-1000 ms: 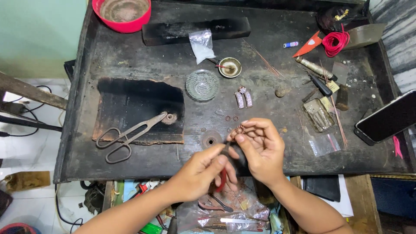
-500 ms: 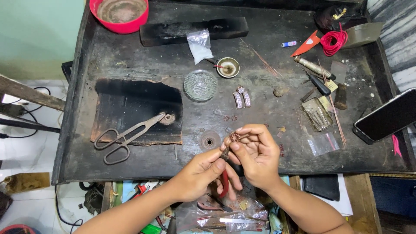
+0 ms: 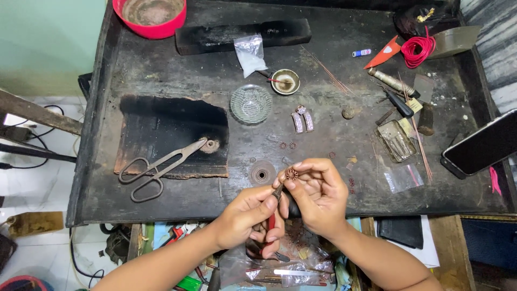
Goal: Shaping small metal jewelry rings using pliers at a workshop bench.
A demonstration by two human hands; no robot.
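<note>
the right hand (image 3: pixel 322 196) grasps a small copper flower-shaped ornament (image 3: pixel 291 173) between thumb and fingertips, at the near edge of the dark workbench (image 3: pixel 344 70). the left hand (image 3: pixel 249 215) is clenched around red-handled pliers (image 3: pixel 273 218), whose tip meets the ornament from 7 o'clock.

change since one second ago: both hands have risen slightly toward 12 o'clock, and the ornament, previously hard to make out between the fingers, is now lifted clear and presented face-up to the plier tip. the hands were already together half a second ago; the grip has only tightened. judgement: fine work on the ornament is under way rather than a pick-up or set-down.

nothing else has shifted. a round washer-like disc (image 3: pixel 262 174) lies just beside the hands at 10 o'clock. large scissors (image 3: pixel 156 167) rest at 9 o'clock on a charred block (image 3: pixel 161 124). a glass dish (image 3: pixel 251 103) sits at 12 o'clock, a phone (image 3: pixel 482 144) at 3 o'clock.
</note>
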